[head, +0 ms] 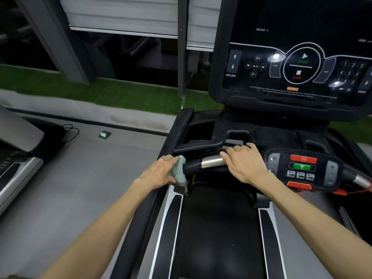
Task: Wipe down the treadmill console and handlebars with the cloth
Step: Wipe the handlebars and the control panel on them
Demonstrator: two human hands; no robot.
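Observation:
My left hand [162, 171] grips a pale green cloth [179, 170] and presses it against the left end of the treadmill's front handlebar [193, 165]. The bar has a shiny metal sensor section [212, 161] just right of the cloth. My right hand [244, 161] lies over the bar at the right end of that metal section, fingers curled round it. The big black console [291, 65] with its touch panel stands above and behind. A small control pad [303, 167] with red and green buttons sits on the bar right of my right hand.
The treadmill belt [217, 238] runs between grey side rails below my arms. A red safety clip and cord [342, 191] hang at the right. Another machine [14, 158] stands at the far left on the grey floor, with a small box [104, 134] and cable beyond.

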